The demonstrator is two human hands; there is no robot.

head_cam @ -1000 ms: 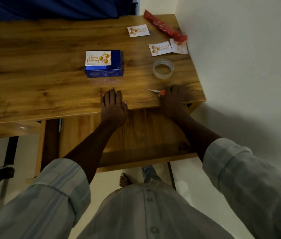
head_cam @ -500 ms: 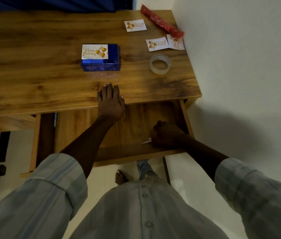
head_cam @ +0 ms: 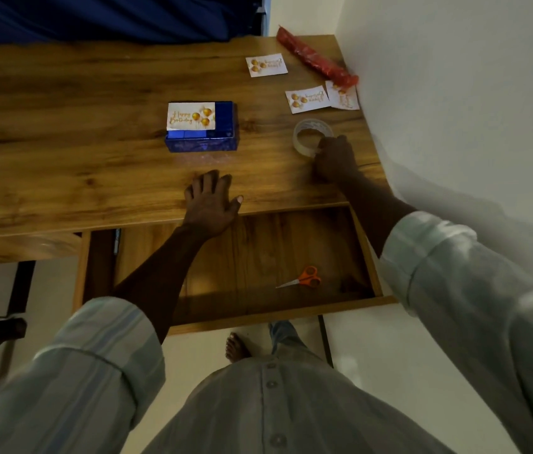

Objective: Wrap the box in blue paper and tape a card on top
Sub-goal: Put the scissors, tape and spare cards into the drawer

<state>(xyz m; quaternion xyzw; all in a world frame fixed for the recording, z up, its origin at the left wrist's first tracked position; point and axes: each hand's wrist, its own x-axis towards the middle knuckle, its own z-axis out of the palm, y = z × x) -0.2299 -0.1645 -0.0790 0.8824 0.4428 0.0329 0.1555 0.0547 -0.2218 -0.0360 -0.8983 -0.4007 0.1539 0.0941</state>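
A wooden bench (head_cam: 62,165) stands by a white wall. The box (head_cam: 201,139) sits on it, wrapped in blue, card (head_cam: 191,116) on top. The left hand (head_cam: 211,204) lies flat and spread; the right hand (head_cam: 335,158) pinches the tape roll (head_cam: 311,136). The job looks nearly done; tidying up probably comes next.

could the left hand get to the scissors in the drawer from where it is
Probably yes. The left hand rests flat at the table edge, right above the open drawer, and the scissors lie uncovered on its floor with nothing over them.
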